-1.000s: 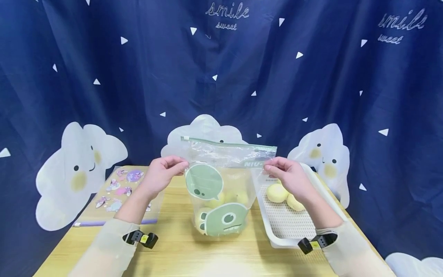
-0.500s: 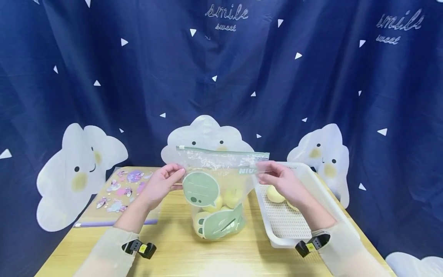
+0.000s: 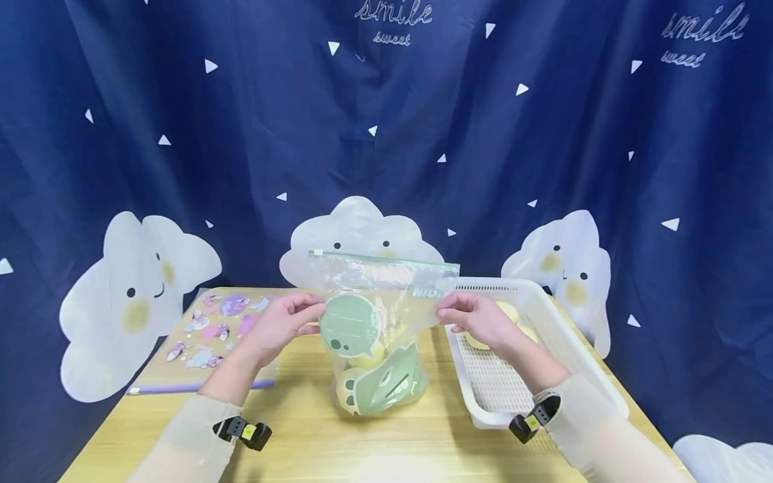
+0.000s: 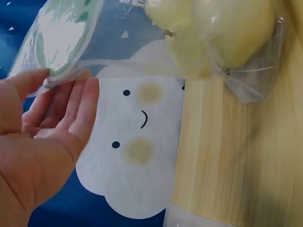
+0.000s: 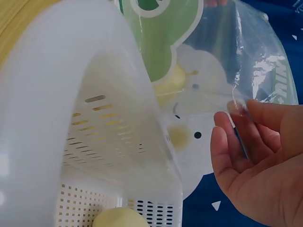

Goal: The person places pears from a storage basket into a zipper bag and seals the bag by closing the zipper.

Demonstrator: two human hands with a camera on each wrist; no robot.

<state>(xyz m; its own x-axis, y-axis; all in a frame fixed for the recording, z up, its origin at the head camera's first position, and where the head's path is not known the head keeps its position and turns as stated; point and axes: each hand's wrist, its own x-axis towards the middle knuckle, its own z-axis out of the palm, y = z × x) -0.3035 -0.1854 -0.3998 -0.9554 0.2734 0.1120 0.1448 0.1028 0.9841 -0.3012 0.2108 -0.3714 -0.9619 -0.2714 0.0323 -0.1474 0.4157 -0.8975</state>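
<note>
A clear slider zip bag (image 3: pixel 395 314) with green cartoon prints stands upright at the middle of the table. Its green slider strip runs across the top, the white slider at the left end. Inside, low down, are several round pale yellow fruits (image 4: pixel 236 28) with short stems. My left hand (image 3: pixel 288 322) pinches the bag's left side edge below the strip, thumb against fingers. On the opposite edge, my right hand (image 3: pixel 477 318) pinches the film between thumb and fingertips. The bag's front is creased, folding the lower print.
A white perforated basket (image 3: pixel 604 396) stands at the right with several yellow fruits (image 5: pixel 120 218) in it, partly behind my right arm. A flat zip bag (image 3: pixel 208 329) with purple prints lies at the left. A dark blue curtain (image 3: pixel 362 87) hangs behind the table.
The bag's top has dropped and its right end has shifted left. My right hand has moved left and down with the edge, and the bag's front has creased. The left hand has lowered slightly.
</note>
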